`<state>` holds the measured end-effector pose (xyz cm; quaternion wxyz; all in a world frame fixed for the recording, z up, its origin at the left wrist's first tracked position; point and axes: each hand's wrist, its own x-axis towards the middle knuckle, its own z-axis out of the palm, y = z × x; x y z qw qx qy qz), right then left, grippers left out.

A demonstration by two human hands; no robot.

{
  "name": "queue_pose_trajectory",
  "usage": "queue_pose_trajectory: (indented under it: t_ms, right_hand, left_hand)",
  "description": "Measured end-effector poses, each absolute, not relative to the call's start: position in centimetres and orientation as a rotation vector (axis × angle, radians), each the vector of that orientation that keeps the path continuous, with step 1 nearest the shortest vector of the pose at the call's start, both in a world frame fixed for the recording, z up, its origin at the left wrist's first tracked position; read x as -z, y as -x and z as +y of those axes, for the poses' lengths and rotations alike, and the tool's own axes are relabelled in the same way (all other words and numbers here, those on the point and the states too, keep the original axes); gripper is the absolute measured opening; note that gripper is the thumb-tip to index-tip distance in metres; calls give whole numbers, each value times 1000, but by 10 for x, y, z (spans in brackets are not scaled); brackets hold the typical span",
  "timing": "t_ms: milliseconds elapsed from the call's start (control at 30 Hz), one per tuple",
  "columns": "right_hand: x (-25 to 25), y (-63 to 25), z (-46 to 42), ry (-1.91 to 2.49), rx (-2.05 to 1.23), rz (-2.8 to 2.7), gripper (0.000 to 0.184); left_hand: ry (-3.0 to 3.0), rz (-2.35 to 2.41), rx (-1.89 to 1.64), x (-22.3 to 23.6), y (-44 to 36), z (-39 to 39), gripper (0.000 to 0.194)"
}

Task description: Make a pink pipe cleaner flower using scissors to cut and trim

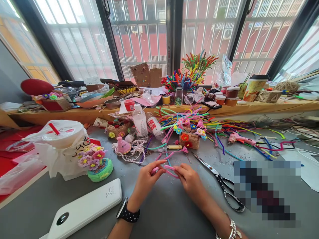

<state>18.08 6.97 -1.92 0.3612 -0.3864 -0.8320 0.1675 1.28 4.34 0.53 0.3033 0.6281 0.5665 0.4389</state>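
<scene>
My left hand (147, 181) and my right hand (189, 179) meet over the grey table (159, 212), both pinching a pink pipe cleaner (169, 170) that is bent into loops between the fingertips. A black watch sits on my left wrist and a silver bracelet on my right. Just beyond the fingers lie a pink pipe-cleaner flower stem (178, 151), a string of white pearls (133, 152) and a small pink cone hat (122, 145).
Open scissors (219, 181) lie right of my right hand. A white power bank (84, 209) is at front left, with a pipe-cleaner flower pot (96, 164) and a bagged drink cup (62, 139) behind. Loose pipe cleaners (199, 122), bottles (140, 123) and a small basket (189, 139) crowd the far table.
</scene>
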Motion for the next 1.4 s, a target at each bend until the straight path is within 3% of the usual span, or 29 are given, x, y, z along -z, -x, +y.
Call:
queue_pose_trajectory:
  t_ms: [700, 900, 1100, 1267, 1400]
  right_hand:
    - [20, -179, 67, 1077, -300, -2355, 20]
    - [21, -179, 66, 1004, -223, -2355, 43]
    - [30, -177, 67, 932, 56, -2394, 21]
    - [36, -173, 70, 880, 110, -2305, 34]
    - [37, -172, 70, 859, 49, -2283, 33]
  left_hand:
    - [-1877, 1548, -1137, -3, -12, 46, 14]
    - [-1739, 1574, -1188, -3, -10, 46, 16]
    - [-1560, 1474, -1159, -8, -11, 44, 19]
    - [-1246, 1385, -1120, -10, -12, 45, 26]
    - [-1191, 1363, -1109, -10, -11, 46, 28]
